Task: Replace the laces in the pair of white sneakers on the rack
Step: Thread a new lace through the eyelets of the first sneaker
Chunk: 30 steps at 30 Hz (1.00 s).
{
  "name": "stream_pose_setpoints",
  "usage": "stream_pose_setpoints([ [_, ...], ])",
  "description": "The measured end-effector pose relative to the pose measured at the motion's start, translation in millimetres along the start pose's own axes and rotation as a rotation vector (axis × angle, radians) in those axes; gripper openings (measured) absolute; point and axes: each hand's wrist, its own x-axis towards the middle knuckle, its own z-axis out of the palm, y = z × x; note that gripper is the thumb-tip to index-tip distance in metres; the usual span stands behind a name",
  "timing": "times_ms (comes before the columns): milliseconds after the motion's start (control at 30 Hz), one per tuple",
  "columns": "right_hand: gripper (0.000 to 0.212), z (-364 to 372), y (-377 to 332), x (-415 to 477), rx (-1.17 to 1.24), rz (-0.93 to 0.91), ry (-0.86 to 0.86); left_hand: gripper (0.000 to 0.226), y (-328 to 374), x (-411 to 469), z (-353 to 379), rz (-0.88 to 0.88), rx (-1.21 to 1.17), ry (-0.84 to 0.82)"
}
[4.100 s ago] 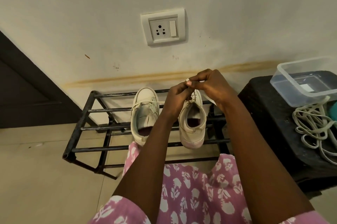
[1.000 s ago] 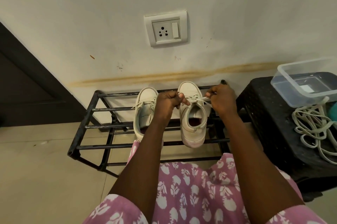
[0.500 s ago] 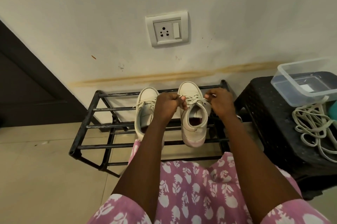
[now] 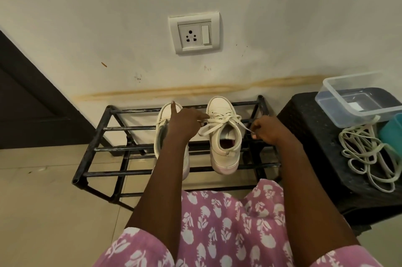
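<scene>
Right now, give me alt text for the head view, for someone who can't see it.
The left hand and the right hand each pinch one side of the white lace on the right-hand sneaker, which stands on a black rack. The other sneaker stands beside it, partly behind the left arm; loose laces lie on a black stool.

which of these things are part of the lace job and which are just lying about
Part of the job: right sneaker, its lace, pinched by left hand and right hand; left sneaker; rack; loose laces on the stool, probably.
Just lying about: clear tub, teal thing, wall socket.
</scene>
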Motion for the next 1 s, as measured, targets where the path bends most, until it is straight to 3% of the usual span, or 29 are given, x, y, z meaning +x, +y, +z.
stream_pose_setpoints([
  [133,0.014,-8.0,4.3,-5.0,0.136,-0.050,0.029,0.017,-4.0,3.5,-9.5,0.004,-0.120,0.006],
  [200,0.008,-16.6,8.3,-10.5,0.401,-0.100,0.041,0.016,-9.2,1.8,-13.1,0.012,-0.302,0.031],
  [367,0.019,-22.2,8.9,-19.1,1.179,-0.205,-0.011,0.015,2.6,-3.7,-18.4,0.030,-0.874,0.160],
  [567,0.019,-14.4,-11.4,-8.9,1.611,-0.370,-0.064,0.024,48.6,2.5,-11.3,0.029,-1.333,0.078],
  [667,0.018,-12.9,-19.7,-8.0,1.562,-0.417,-0.019,0.025,57.6,3.7,-9.3,-0.028,-1.429,0.054],
  [800,0.033,-18.6,-21.2,-6.8,1.284,-0.408,0.109,0.025,55.6,6.8,-8.2,-0.059,-1.322,0.023],
  [900,0.021,-20.3,-27.0,-5.0,1.092,-0.378,0.201,0.025,56.1,7.9,-7.4,-0.066,-1.217,0.013],
  [1000,0.017,-18.7,-37.7,-4.2,1.064,-0.377,0.241,0.022,57.5,7.8,-7.5,-0.061,-1.142,0.005],
])
